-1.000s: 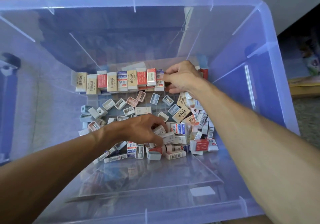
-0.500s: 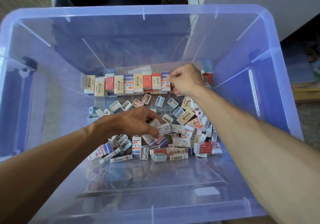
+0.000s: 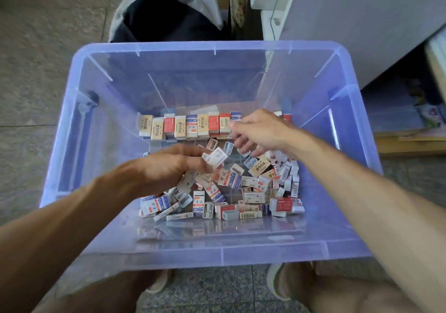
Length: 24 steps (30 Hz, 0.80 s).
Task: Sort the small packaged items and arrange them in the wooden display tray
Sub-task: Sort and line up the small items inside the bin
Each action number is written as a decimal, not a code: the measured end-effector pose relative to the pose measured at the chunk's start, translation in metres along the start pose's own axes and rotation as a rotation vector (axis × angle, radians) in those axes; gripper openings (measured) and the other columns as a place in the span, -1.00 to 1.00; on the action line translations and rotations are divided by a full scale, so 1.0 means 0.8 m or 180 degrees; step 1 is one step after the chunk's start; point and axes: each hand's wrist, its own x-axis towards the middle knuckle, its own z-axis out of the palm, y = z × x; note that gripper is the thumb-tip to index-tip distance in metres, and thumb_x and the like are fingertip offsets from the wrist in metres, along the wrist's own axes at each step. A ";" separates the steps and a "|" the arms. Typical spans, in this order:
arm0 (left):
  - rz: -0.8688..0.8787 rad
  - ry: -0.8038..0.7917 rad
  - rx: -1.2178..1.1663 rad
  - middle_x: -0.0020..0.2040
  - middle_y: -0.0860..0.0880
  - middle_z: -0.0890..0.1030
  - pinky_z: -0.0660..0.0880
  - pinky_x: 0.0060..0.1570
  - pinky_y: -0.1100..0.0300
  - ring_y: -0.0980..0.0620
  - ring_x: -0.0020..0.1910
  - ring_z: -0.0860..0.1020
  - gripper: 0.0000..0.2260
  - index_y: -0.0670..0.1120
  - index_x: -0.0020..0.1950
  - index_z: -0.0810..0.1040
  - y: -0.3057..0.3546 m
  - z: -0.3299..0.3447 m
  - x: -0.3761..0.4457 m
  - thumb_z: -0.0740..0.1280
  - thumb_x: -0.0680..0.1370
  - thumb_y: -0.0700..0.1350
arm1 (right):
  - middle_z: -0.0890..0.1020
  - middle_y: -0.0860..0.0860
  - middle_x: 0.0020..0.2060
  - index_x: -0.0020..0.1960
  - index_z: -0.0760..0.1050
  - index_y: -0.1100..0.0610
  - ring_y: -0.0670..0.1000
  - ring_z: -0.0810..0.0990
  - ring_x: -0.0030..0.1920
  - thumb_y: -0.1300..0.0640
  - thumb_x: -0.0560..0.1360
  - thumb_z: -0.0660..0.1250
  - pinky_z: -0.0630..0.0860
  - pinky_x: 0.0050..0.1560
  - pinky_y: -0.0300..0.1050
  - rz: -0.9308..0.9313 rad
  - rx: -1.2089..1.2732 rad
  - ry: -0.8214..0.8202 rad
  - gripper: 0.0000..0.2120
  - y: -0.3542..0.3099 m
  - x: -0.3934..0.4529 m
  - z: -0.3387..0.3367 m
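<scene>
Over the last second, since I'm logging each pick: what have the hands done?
The left hand rose from the loose pile pinching a small white packet. The right hand left the far end of the standing row, fingers now spread open over the pile. The row and the blue bin stayed put.

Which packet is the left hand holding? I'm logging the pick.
The small white packet pinched at the left hand's fingertips, raised above the loose pile; the rest lie in the bin.

daylight, even | soft shadows | hands motion-blurred | wide-angle edge distortion
</scene>
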 end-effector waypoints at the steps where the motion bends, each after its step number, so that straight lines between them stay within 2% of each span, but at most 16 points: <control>1: 0.0056 0.0000 -0.0198 -0.09 -0.19 0.61 0.39 -0.19 0.07 -0.09 -0.18 0.53 -0.66 -0.21 0.13 0.58 0.001 0.001 -0.007 0.36 0.36 -0.18 | 0.66 0.07 -0.04 0.13 0.60 0.19 -0.02 0.65 -0.16 -0.05 0.66 0.23 0.65 -0.15 -0.10 0.0068 0.0413 -0.0438 -0.68 -0.002 -0.016 0.006; 3: 0.0120 0.0051 -0.0474 -0.05 -0.23 0.59 0.41 -0.16 0.06 -0.13 -0.14 0.52 -0.64 -0.23 0.15 0.56 0.001 0.002 -0.020 0.34 0.37 -0.20 | 0.59 0.08 -0.06 0.14 0.57 0.22 -0.02 0.60 -0.20 0.06 0.64 0.27 0.65 -0.18 -0.04 0.0111 0.1002 -0.0975 -0.75 0.001 -0.036 0.018; 5: 0.0128 0.0145 -0.0629 0.00 -0.25 0.57 0.42 -0.17 0.07 -0.14 -0.11 0.51 -0.58 -0.24 0.22 0.54 -0.001 0.002 -0.034 0.35 0.36 -0.20 | 0.61 0.08 -0.07 0.13 0.58 0.22 -0.02 0.65 -0.20 0.22 0.60 0.33 0.69 -0.16 -0.02 -0.0013 0.1246 -0.1201 -0.85 0.001 -0.043 0.025; 7: 0.0121 0.0204 -0.0804 0.05 -0.25 0.57 0.45 -0.18 0.08 -0.15 -0.09 0.51 -0.52 -0.23 0.29 0.51 -0.002 0.002 -0.046 0.35 0.36 -0.22 | 0.66 0.11 -0.03 0.16 0.57 0.25 0.04 0.71 -0.14 0.31 0.57 0.34 0.69 -0.18 -0.06 -0.0114 0.1407 -0.1379 -0.83 -0.003 -0.045 0.027; 9: 0.0173 0.0308 -0.0941 0.02 -0.20 0.61 0.48 -0.23 0.09 -0.10 -0.16 0.55 -0.57 -0.14 0.26 0.55 0.001 0.001 -0.054 0.36 0.39 -0.26 | 0.65 0.18 -0.01 0.21 0.53 0.29 0.07 0.72 -0.17 0.39 0.55 0.33 0.65 -0.26 -0.15 -0.0174 0.1460 -0.1478 -0.77 -0.011 -0.042 0.032; 11: 0.0136 0.0490 -0.0937 -0.04 -0.15 0.61 0.47 -0.29 0.11 -0.03 -0.23 0.55 -0.68 -0.07 0.20 0.59 0.003 0.000 -0.060 0.30 0.47 -0.25 | 0.64 0.21 -0.15 0.15 0.53 0.31 0.01 0.69 -0.31 0.45 0.52 0.34 0.60 -0.35 -0.22 -0.0272 0.1305 -0.1318 -0.78 -0.020 -0.039 0.039; 14: -0.0013 0.0830 -0.1111 -0.09 -0.13 0.62 0.44 -0.35 0.15 0.02 -0.30 0.54 -0.72 -0.06 0.23 0.57 0.000 -0.004 -0.066 0.23 0.56 -0.21 | 0.59 0.14 -0.34 -0.04 0.53 0.27 -0.06 0.56 -0.45 0.49 0.45 0.38 0.48 -0.46 -0.27 -0.0267 0.1366 -0.0633 -0.82 -0.032 -0.024 0.044; 16: -0.0127 0.1166 -0.1204 -0.14 -0.14 0.62 0.41 -0.30 0.13 0.00 -0.32 0.54 -0.75 -0.10 0.21 0.56 -0.005 -0.007 -0.069 0.27 0.54 -0.19 | 0.60 0.16 -0.34 -0.07 0.53 0.27 -0.07 0.53 -0.48 0.49 0.42 0.42 0.44 -0.51 -0.28 -0.0147 0.1727 -0.0156 -0.81 -0.039 -0.007 0.046; 18: -0.0234 0.1504 -0.1190 -0.15 -0.19 0.61 0.42 -0.34 0.15 -0.07 -0.30 0.54 -0.85 -0.14 0.08 0.58 -0.009 -0.009 -0.073 0.31 0.54 -0.19 | 0.64 0.19 -0.28 -0.11 0.56 0.28 -0.07 0.54 -0.46 0.46 0.41 0.46 0.46 -0.51 -0.30 -0.0058 0.1948 0.0154 -0.85 -0.046 0.014 0.050; 21: -0.0256 0.1811 -0.1345 -0.14 -0.24 0.60 0.44 -0.45 0.22 -0.14 -0.25 0.54 -0.95 -0.14 -0.05 0.59 -0.012 -0.012 -0.078 0.34 0.54 -0.21 | 0.70 0.18 -0.21 -0.03 0.63 0.24 -0.04 0.57 -0.43 0.37 0.43 0.50 0.51 -0.47 -0.27 0.0059 0.1879 0.0225 -0.85 -0.063 0.045 0.067; 22: -0.0228 0.1905 -0.1441 -0.18 -0.22 0.59 0.44 -0.49 0.24 -0.12 -0.30 0.53 -0.96 -0.14 -0.07 0.59 -0.012 -0.013 -0.079 0.35 0.54 -0.22 | 0.71 0.17 -0.22 -0.01 0.63 0.22 -0.02 0.58 -0.42 0.34 0.45 0.50 0.53 -0.47 -0.24 0.0079 0.1816 0.0209 -0.86 -0.071 0.053 0.076; 24: -0.0166 0.2038 -0.1641 -0.28 -0.19 0.58 0.43 -0.55 0.28 -0.04 -0.44 0.52 -0.96 -0.16 -0.09 0.59 -0.009 -0.014 -0.081 0.35 0.54 -0.23 | 0.69 0.12 -0.29 -0.11 0.61 0.17 0.01 0.59 -0.41 0.31 0.48 0.49 0.59 -0.44 -0.18 0.0071 0.1698 0.0192 -0.91 -0.087 0.071 0.096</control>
